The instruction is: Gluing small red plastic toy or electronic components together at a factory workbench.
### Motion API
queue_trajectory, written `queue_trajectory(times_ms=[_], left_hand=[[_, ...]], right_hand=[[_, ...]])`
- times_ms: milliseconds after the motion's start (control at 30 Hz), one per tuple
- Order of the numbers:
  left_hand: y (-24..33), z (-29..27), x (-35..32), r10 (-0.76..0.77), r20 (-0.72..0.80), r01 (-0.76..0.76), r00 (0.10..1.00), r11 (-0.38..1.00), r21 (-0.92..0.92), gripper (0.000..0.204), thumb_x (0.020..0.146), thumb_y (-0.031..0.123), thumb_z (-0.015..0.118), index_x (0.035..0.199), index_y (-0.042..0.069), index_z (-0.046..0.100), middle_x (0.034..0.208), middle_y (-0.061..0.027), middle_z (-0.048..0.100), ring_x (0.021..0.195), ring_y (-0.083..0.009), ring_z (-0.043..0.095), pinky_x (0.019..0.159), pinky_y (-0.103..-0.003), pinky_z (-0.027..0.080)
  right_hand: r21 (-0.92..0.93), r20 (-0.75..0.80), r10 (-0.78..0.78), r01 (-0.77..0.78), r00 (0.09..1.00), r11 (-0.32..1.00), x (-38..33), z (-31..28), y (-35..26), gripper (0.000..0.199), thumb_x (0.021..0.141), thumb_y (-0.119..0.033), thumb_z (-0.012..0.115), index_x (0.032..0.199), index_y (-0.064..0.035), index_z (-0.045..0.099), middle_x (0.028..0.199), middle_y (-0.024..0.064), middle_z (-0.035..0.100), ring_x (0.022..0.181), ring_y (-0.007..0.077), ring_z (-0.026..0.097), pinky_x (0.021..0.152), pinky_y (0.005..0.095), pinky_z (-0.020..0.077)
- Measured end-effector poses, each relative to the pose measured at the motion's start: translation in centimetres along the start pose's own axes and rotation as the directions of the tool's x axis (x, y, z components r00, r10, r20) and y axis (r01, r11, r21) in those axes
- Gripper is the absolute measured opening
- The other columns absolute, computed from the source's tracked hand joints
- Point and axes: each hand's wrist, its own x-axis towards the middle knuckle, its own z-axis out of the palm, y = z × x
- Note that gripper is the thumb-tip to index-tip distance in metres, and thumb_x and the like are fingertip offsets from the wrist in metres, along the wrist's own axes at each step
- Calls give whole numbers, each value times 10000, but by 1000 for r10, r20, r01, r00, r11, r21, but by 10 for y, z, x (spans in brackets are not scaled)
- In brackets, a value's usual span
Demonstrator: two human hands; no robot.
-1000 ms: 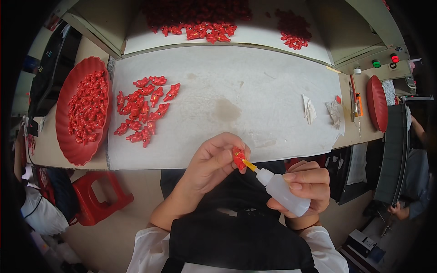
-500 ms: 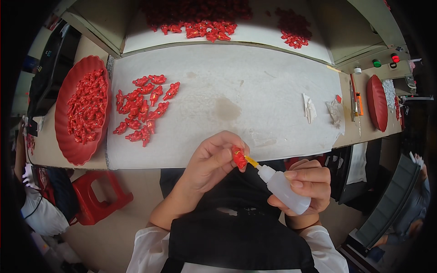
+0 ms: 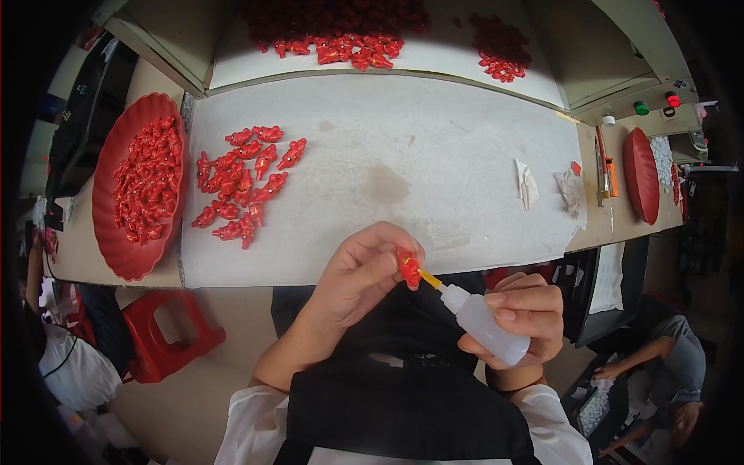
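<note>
Red tray [image 3: 116,252]: at the table's 9 o'clock edge, heaped with small red figures.
Loose red figures [image 3: 242,186]: a patch on the white table sheet [image 3: 403,147], just beside the tray at its 3 o'clock.
Red stool [image 3: 167,337]: on the floor at 7 o'clock of the tray.
Left hand [image 3: 358,279]: below the table's near edge, fingers clenched on a small red piece [image 3: 408,267], pinched at the fingertips.
Small red piece: at the hand's 2 o'clock, touching the bottle's yellow nozzle [image 3: 428,280].
Right hand [image 3: 521,314]: at 4 o'clock of the piece, grasping a white squeeze bottle [image 3: 484,329], nozzle aimed toward 10 o'clock.
Paper scraps [image 3: 528,186]: on the sheet's right part.
Red dish [image 3: 642,175]: far right, at 3 o'clock.
</note>
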Motion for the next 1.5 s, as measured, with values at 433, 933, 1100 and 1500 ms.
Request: queue_trajectory(times_ms=[433, 933, 1100, 1500], left_hand=[[6, -4, 1, 31, -108, -36, 994, 998, -44, 203, 808, 148, 552, 950, 16, 490, 860, -131, 522, 756, -181, 534, 685, -278, 455], [30, -13, -3, 113, -177, -102, 978, 992, 72, 246, 773, 172, 605, 932, 14, 506, 865, -132, 530, 770, -177, 535, 677, -279, 453], [29, -10, -2, 116, -170, -103, 979, 991, 83, 241, 778, 170, 598, 934, 11, 505, 865, -127, 533, 774, -174, 530, 685, -284, 446], [7, 6, 3, 83, -153, -74, 985, 995, 64, 165, 813, 64, 510, 968, 7, 509, 877, -111, 554, 800, -161, 532, 708, -298, 439]], right_hand=[[7, -36, 313, -313, 949, 950, 54, -32, 71, 306, 668, 48, 623, 927, -10, 471, 944, 117, 520, 853, 177, 541, 788, 288, 437], [-850, 38, 414, -189, 909, 492, 232, 1, 248, 182, 734, -187, 537, 849, -62, 603, 806, 150, 588, 749, 280, 573, 714, 372, 452], [-748, 3, 443, -293, 896, 596, 228, -5, 223, 194, 727, -193, 550, 847, -46, 592, 753, 123, 582, 665, 230, 556, 631, 317, 448], [531, 313, 625, -678, 715, 509, 64, 8, 60, 99, 720, -40, 607, 749, 8, 525, 705, 104, 558, 590, 128, 539, 512, 220, 425]])
